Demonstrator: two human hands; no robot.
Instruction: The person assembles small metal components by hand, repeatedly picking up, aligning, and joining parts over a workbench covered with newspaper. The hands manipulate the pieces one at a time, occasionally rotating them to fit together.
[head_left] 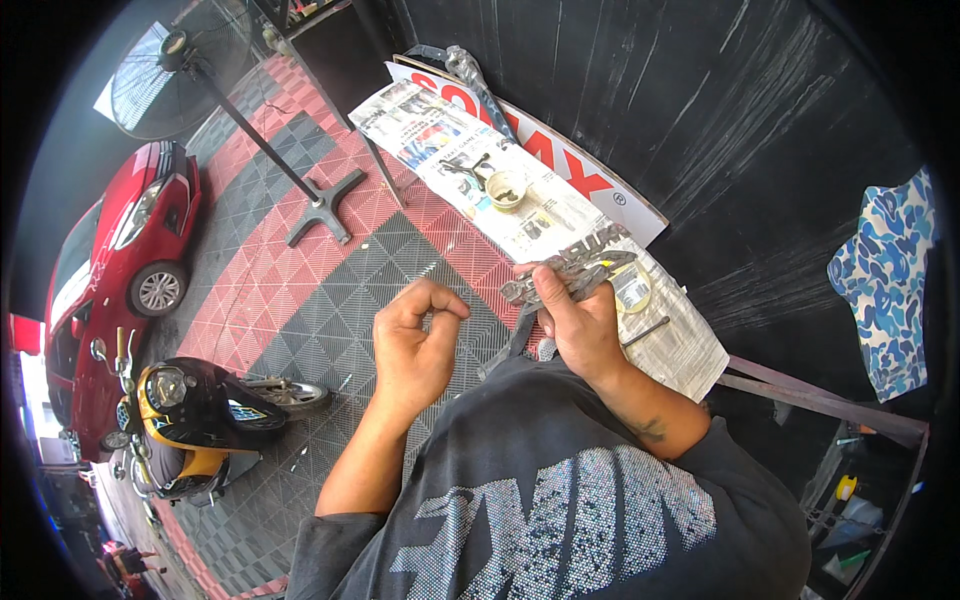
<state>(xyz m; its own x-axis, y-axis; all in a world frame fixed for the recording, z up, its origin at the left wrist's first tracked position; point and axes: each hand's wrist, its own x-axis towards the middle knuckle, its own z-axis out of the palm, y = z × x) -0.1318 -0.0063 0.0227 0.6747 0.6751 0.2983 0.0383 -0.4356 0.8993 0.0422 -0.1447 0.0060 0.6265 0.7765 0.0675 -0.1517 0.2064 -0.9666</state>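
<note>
The right hand (588, 328) pinches a mottled dark piece (522, 291) over the newspaper-covered bench's (690, 350) near end; the left hand (413, 345), left of it, curls, contents unclear. Apparent step: handling the piece; next move calls for steady grip.

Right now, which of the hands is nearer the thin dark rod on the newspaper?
Right. The right hand is just left of the rod in view; the left hand is farther left.
</note>
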